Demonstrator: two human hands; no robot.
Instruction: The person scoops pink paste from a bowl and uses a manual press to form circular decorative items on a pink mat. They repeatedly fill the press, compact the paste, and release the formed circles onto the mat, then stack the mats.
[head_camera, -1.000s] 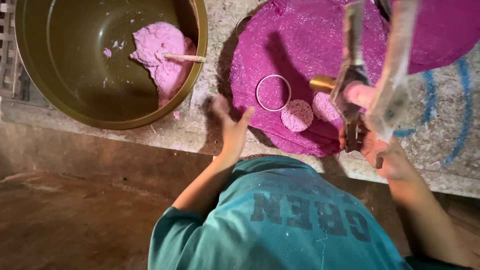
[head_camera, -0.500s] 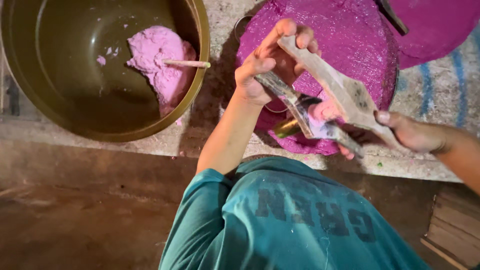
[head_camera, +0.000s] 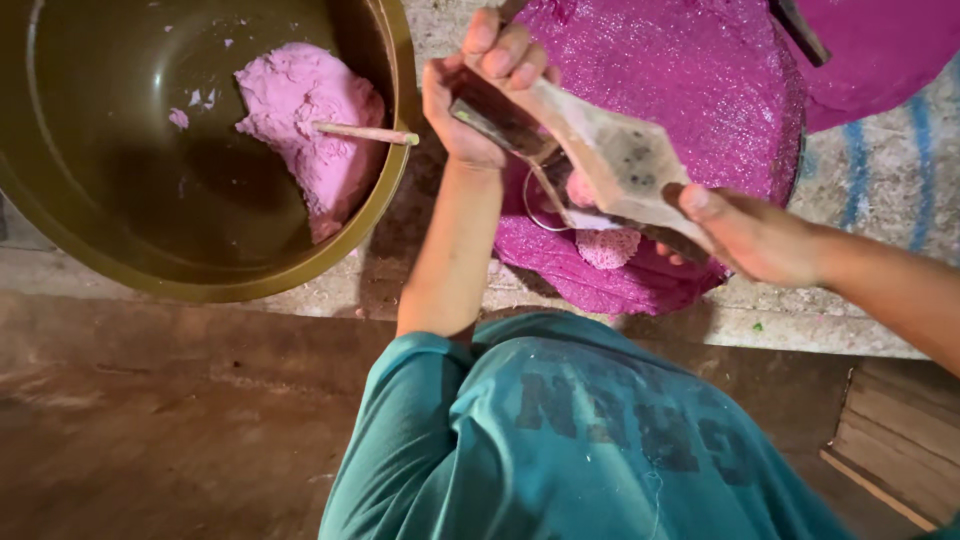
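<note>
A: Both hands up over the pink mat (head_camera: 690, 90), centre-top of frame. Left hand (head_camera: 480, 90) has its fingers curled tight round one end of the wooden press (head_camera: 600, 150).

B: And the right hand (head_camera: 750, 235)?

A: Mid-right of frame, thumb on top, fingers wrapped under the other end. So the press hangs between the two hands, tilted, lower twd the right.

B: What's under it?

A: Small pink dough disc (head_camera: 608, 247) on the mat, just below the press. Thin wire ring (head_camera: 535, 205) beside it, partly hidden by the press & wrist.

B: Upper left?

A: Big olive basin (head_camera: 390, 120), w/ a lump of pink dough (head_camera: 305, 110) against its right wall. Stick (head_camera: 365, 133) lies across the lump, tip at the rim.

B: Bottom of frame?

A: Teal shirt (head_camera: 560, 440), brown floor (head_camera: 150, 420) to the left. Second pink mat (head_camera: 880, 60) in the upper-right corner, dark tool (head_camera: 800, 30) on its edge; can't tell what kind.
</note>
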